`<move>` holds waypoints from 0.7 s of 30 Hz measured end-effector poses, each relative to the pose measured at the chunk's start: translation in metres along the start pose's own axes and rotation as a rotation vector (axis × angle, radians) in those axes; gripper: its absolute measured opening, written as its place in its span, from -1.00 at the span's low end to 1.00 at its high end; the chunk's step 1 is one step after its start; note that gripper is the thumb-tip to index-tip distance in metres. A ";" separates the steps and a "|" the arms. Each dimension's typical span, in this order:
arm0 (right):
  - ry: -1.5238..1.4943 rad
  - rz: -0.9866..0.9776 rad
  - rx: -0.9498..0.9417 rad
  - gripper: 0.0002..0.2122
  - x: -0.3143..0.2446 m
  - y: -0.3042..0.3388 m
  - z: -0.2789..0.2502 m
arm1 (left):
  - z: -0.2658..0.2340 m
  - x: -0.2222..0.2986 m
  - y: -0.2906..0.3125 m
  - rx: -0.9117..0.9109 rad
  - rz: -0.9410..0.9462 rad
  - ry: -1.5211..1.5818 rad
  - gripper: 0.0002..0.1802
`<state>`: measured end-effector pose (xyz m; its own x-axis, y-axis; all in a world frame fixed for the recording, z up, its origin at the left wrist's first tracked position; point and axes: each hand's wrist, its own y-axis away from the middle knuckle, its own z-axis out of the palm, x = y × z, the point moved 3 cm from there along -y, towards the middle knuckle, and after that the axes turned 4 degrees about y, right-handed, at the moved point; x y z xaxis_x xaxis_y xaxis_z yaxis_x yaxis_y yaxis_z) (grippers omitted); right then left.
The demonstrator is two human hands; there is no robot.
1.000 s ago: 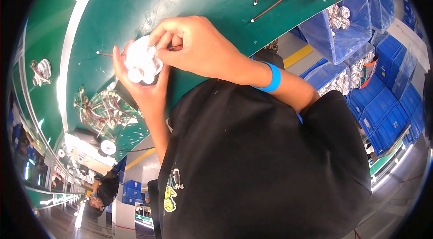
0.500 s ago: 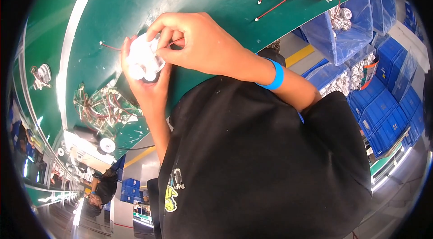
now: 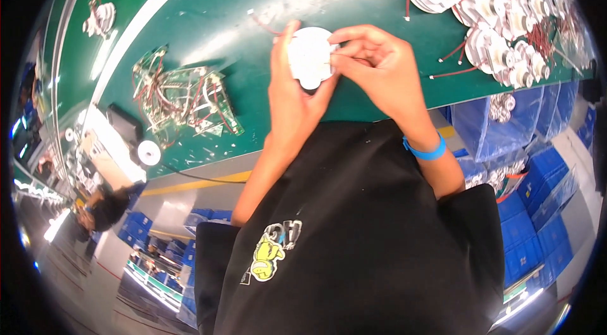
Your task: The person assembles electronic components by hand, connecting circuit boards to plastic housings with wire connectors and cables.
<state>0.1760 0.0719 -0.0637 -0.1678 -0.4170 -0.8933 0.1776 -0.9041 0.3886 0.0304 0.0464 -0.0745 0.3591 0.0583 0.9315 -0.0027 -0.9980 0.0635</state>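
Observation:
A white round part with a stepped centre (image 3: pixel 311 56), like the small motor units heaped on the bench, sits over the green worktop. My left hand (image 3: pixel 292 98) wraps round it from the left and below. From beside my left fingertips a thin red lead (image 3: pixel 267 24) runs out to a small white plug. At the part's right edge my right hand (image 3: pixel 386 69) is closed in a pinch, with a short dark-red wire showing between its fingers. The pinched end and the underside of the part are hidden.
Green circuit boards tangled with wires (image 3: pixel 190 98) lie at the left. White motor units (image 3: pixel 490 47) with red leads are heaped at the far right. One more unit (image 3: pixel 100 18) rests beyond the white strip. Blue bins (image 3: pixel 499 123) stand below the bench's right edge.
The whole view has swung, so my hands, the part and the bench appear further right. My right hand stays pinched at the part's edge, and my left still holds it.

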 end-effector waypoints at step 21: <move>0.548 -0.195 0.071 -0.89 -0.024 0.009 -0.023 | -0.104 0.035 0.008 0.009 0.009 -0.224 -0.50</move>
<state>0.2041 0.0755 -0.0438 0.3383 -0.1504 -0.9289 0.1250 -0.9712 0.2028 -0.0535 0.0433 -0.0039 0.5572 0.0434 0.8292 0.0012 -0.9987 0.0515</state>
